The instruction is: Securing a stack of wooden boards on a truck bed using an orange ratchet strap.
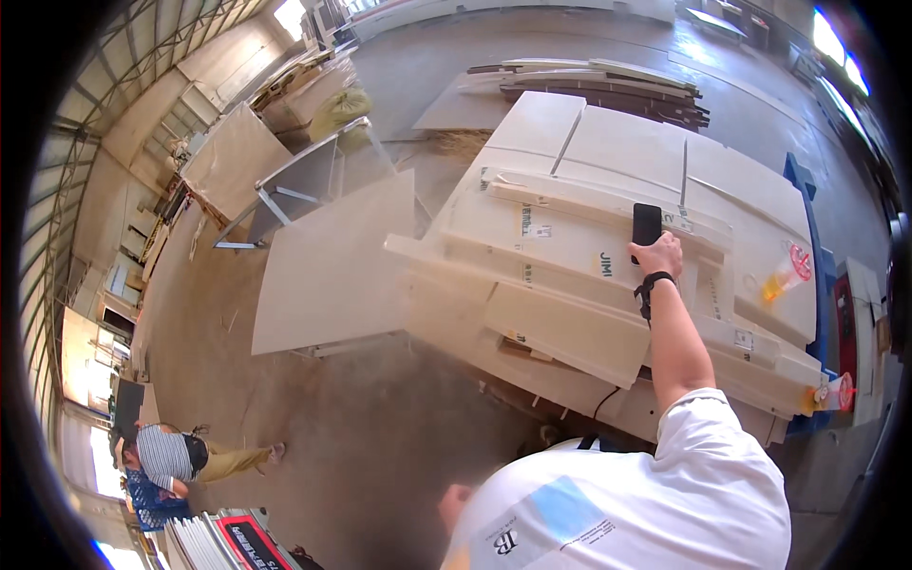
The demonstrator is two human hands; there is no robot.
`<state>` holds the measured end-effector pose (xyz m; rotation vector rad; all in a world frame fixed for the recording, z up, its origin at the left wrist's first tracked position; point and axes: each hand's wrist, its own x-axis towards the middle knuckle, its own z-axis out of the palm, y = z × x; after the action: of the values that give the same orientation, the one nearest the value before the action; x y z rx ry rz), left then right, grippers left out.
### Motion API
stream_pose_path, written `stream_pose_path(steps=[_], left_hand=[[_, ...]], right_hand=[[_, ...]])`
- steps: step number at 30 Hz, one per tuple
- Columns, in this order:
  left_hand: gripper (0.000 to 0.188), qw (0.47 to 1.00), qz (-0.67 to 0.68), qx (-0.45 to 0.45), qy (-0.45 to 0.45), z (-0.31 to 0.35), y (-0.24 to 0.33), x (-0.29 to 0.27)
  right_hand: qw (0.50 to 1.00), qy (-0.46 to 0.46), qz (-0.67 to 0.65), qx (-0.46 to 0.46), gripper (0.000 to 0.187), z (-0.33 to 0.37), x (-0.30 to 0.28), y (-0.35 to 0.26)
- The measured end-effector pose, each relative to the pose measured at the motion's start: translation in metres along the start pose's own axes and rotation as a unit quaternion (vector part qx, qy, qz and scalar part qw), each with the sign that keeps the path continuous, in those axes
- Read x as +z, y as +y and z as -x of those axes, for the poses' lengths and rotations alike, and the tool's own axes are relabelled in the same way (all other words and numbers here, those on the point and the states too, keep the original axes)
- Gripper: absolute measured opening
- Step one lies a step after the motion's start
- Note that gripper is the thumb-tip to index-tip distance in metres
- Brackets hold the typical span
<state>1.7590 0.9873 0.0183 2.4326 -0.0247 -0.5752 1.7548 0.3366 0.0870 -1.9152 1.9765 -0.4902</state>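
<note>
Two hands [659, 255], one black phone [647, 222] in the right, two cups [787, 273]

Right arm [679, 347] outstretched, right grip [657, 255] curled; left grip [454, 505] low

Yellow-green sack [340, 110], blue crate [148, 503]

1. Left hand [454, 505] partly hidden behind the white shirt [655, 503]; its grip cannot be told;
2. Right hand [662, 255] covers part of the black device [647, 222];
3. Red-and-black label [251, 545] cut off by the lower edge.
</note>
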Motion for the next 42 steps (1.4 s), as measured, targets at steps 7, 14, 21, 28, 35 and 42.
stream_pose_path(steps=[7, 14, 21, 28, 35, 42], left_hand=[[0.037, 0.998, -0.044, 0.043, 0.007, -0.013, -0.052, 0.015], [0.04, 0.999, -0.048, 0.0, -0.014, -0.015, -0.045, 0.0], [0.04, 0.994, -0.055, -0.029, -0.095, -0.008, -0.057, -0.005], [0.04, 0.99, -0.062, -0.053, -0.117, -0.009, -0.072, -0.005], [0.04, 0.99, -0.05, -0.064, -0.119, -0.005, -0.085, -0.008], [0.04, 0.989, -0.052, -0.084, -0.11, 0.002, -0.101, -0.001]], right_hand=[[1.0, -0.002, -0.004, -0.015, 0.08, 0.0, 0.004, 0.0], [1.0, 0.005, -0.017, -0.026, 0.084, 0.001, 0.008, 0.003], [0.999, 0.025, -0.008, -0.024, 0.088, 0.004, 0.008, 0.0], [1.0, -0.016, 0.012, -0.01, 0.088, -0.002, 0.003, -0.008], [0.999, 0.0, 0.009, -0.035, 0.071, 0.0, 0.006, -0.008], [1.0, -0.004, 0.001, 0.003, 0.078, -0.018, 0.008, -0.027]])
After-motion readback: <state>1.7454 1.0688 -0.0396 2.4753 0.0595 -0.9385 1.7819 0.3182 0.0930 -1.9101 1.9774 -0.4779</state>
